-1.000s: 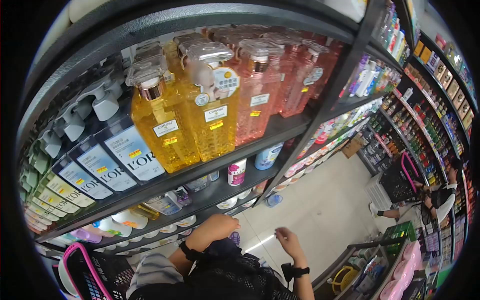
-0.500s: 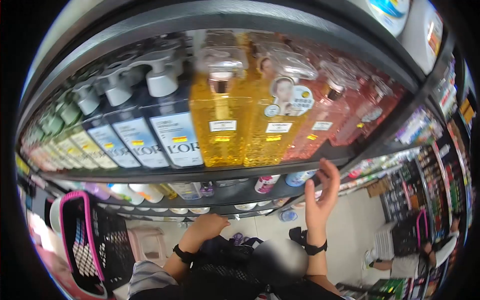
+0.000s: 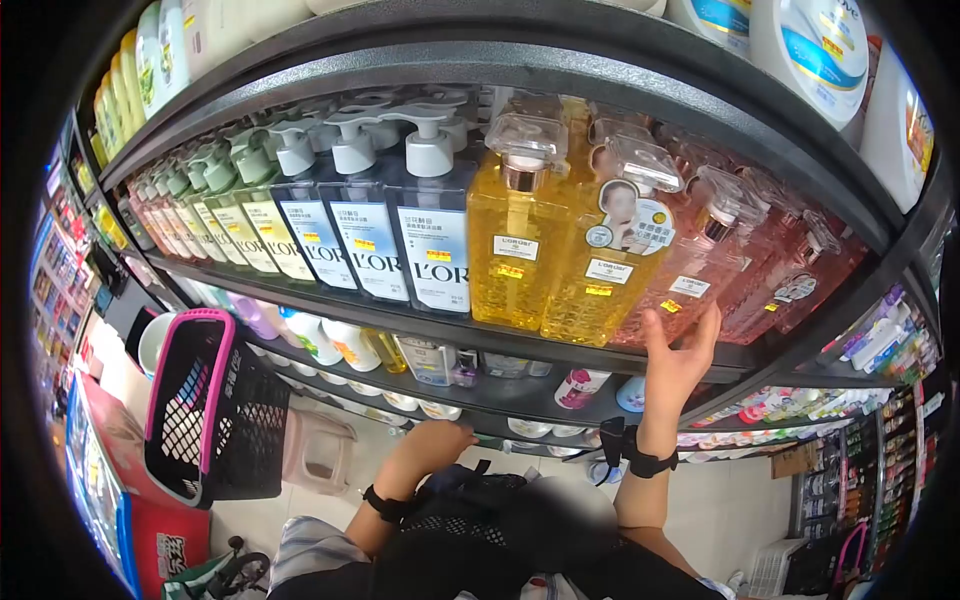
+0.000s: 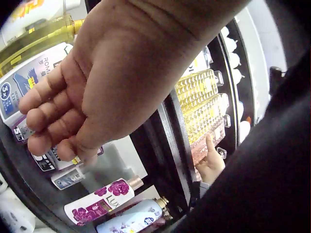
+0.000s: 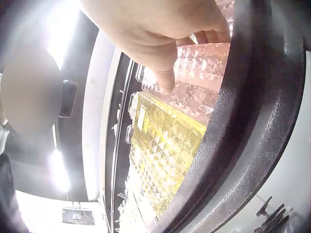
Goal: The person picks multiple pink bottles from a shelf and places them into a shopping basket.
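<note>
pink bottle on the shelf, just beside a yellow bottle | our right grip fingers straight, thumb and fingertips touching its base | left grip loosely curled, holding nothing, well below that shelf

Thumb and fingers of right hand round pink faceted bottle, yellow faceted bottle just beside

Top row, right end: pink bottle, clear rose, diamond-faceted, white label, yellow tag. Yellow bottles: amber-gold, same faceting, clear caps. Dark bottles: navy, white labels, pale grey pumps. Shelf: black. Basket: black mesh, pink rim. Lower bottle: white, purple flowers.
</note>
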Demonstrator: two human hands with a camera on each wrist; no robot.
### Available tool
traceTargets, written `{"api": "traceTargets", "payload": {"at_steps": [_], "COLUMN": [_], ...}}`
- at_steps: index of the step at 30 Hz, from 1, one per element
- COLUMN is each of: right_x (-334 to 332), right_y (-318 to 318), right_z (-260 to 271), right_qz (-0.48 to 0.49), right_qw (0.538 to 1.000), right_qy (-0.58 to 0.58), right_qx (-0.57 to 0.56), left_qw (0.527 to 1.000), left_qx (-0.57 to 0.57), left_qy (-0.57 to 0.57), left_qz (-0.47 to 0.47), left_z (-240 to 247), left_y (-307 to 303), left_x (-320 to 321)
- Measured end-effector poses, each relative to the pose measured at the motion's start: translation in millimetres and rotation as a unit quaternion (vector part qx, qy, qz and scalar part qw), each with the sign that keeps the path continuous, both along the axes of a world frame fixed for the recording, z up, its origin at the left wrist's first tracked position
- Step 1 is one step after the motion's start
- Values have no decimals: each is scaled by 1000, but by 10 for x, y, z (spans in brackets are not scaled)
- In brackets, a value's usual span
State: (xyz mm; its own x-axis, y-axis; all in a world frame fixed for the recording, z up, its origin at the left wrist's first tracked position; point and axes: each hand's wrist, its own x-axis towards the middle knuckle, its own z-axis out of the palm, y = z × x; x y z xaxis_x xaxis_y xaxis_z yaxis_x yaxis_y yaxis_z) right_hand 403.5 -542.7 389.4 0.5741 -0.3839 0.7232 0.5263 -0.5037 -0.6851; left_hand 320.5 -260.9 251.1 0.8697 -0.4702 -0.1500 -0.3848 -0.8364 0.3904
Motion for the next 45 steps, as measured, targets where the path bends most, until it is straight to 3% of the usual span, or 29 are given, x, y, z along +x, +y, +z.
{"api": "traceTargets", "payload": {"at_steps": [6,8,12,13,15,17,19,21,22,23,25,26,27,29,30,34,39,42,45], "right_x": [-8,-92,-244,-306,-457,-608,-807,-908,-950,-964,-1022,-1001,-1017,-995,-1027,-1146,-1251,-1304,-1384], "right_y": [-140,-122,-152,-161,-194,-152,-20,212,321,391,401,396,395,393,375,511,662,781,989], "right_z": [73,120,29,-76,-322,-816,-657,-422,-612,-695,-710,-740,-786,-946,-1005,-1160,-1205,-1165,-1113], "right_qz": [32,94,71,93,233,338,448,514,543,576,581,601,604,623,613,631,679,700,714], "right_qw": [999,991,991,988,936,910,856,806,783,749,722,692,677,669,685,671,625,598,597], "right_qy": [31,25,6,-25,19,-16,75,137,195,252,294,315,337,347,358,368,374,385,361], "right_qx": [-22,88,109,119,262,239,249,257,234,210,233,244,254,207,164,125,96,64,52], "left_qw": [1000,995,992,982,969,895,898,799,757,761,835,822,822,795,806,801,773,778,769], "left_qx": [-6,-76,-116,-172,-226,-424,-413,-593,-649,-643,-526,-527,-527,-531,-523,-483,-486,-471,-459], "left_qy": [-17,-61,-52,-73,-98,5,39,37,36,27,-39,12,12,39,34,21,2,-17,-19], "left_qz": [19,12,21,23,32,141,146,86,69,83,155,215,214,291,274,352,409,415,444], "left_z": [150,273,442,456,566,759,769,790,809,809,753,651,602,600,571,599,563,581,629], "left_y": [-197,-291,-351,-346,-403,-524,-491,-537,-584,-615,-596,-594,-610,-650,-625,-654,-623,-550,-426], "left_x": [-39,-41,-69,-82,-126,-225,-244,-317,-370,-443,-574,-708,-801,-971,-975,-1300,-1628,-1788,-1932]}}
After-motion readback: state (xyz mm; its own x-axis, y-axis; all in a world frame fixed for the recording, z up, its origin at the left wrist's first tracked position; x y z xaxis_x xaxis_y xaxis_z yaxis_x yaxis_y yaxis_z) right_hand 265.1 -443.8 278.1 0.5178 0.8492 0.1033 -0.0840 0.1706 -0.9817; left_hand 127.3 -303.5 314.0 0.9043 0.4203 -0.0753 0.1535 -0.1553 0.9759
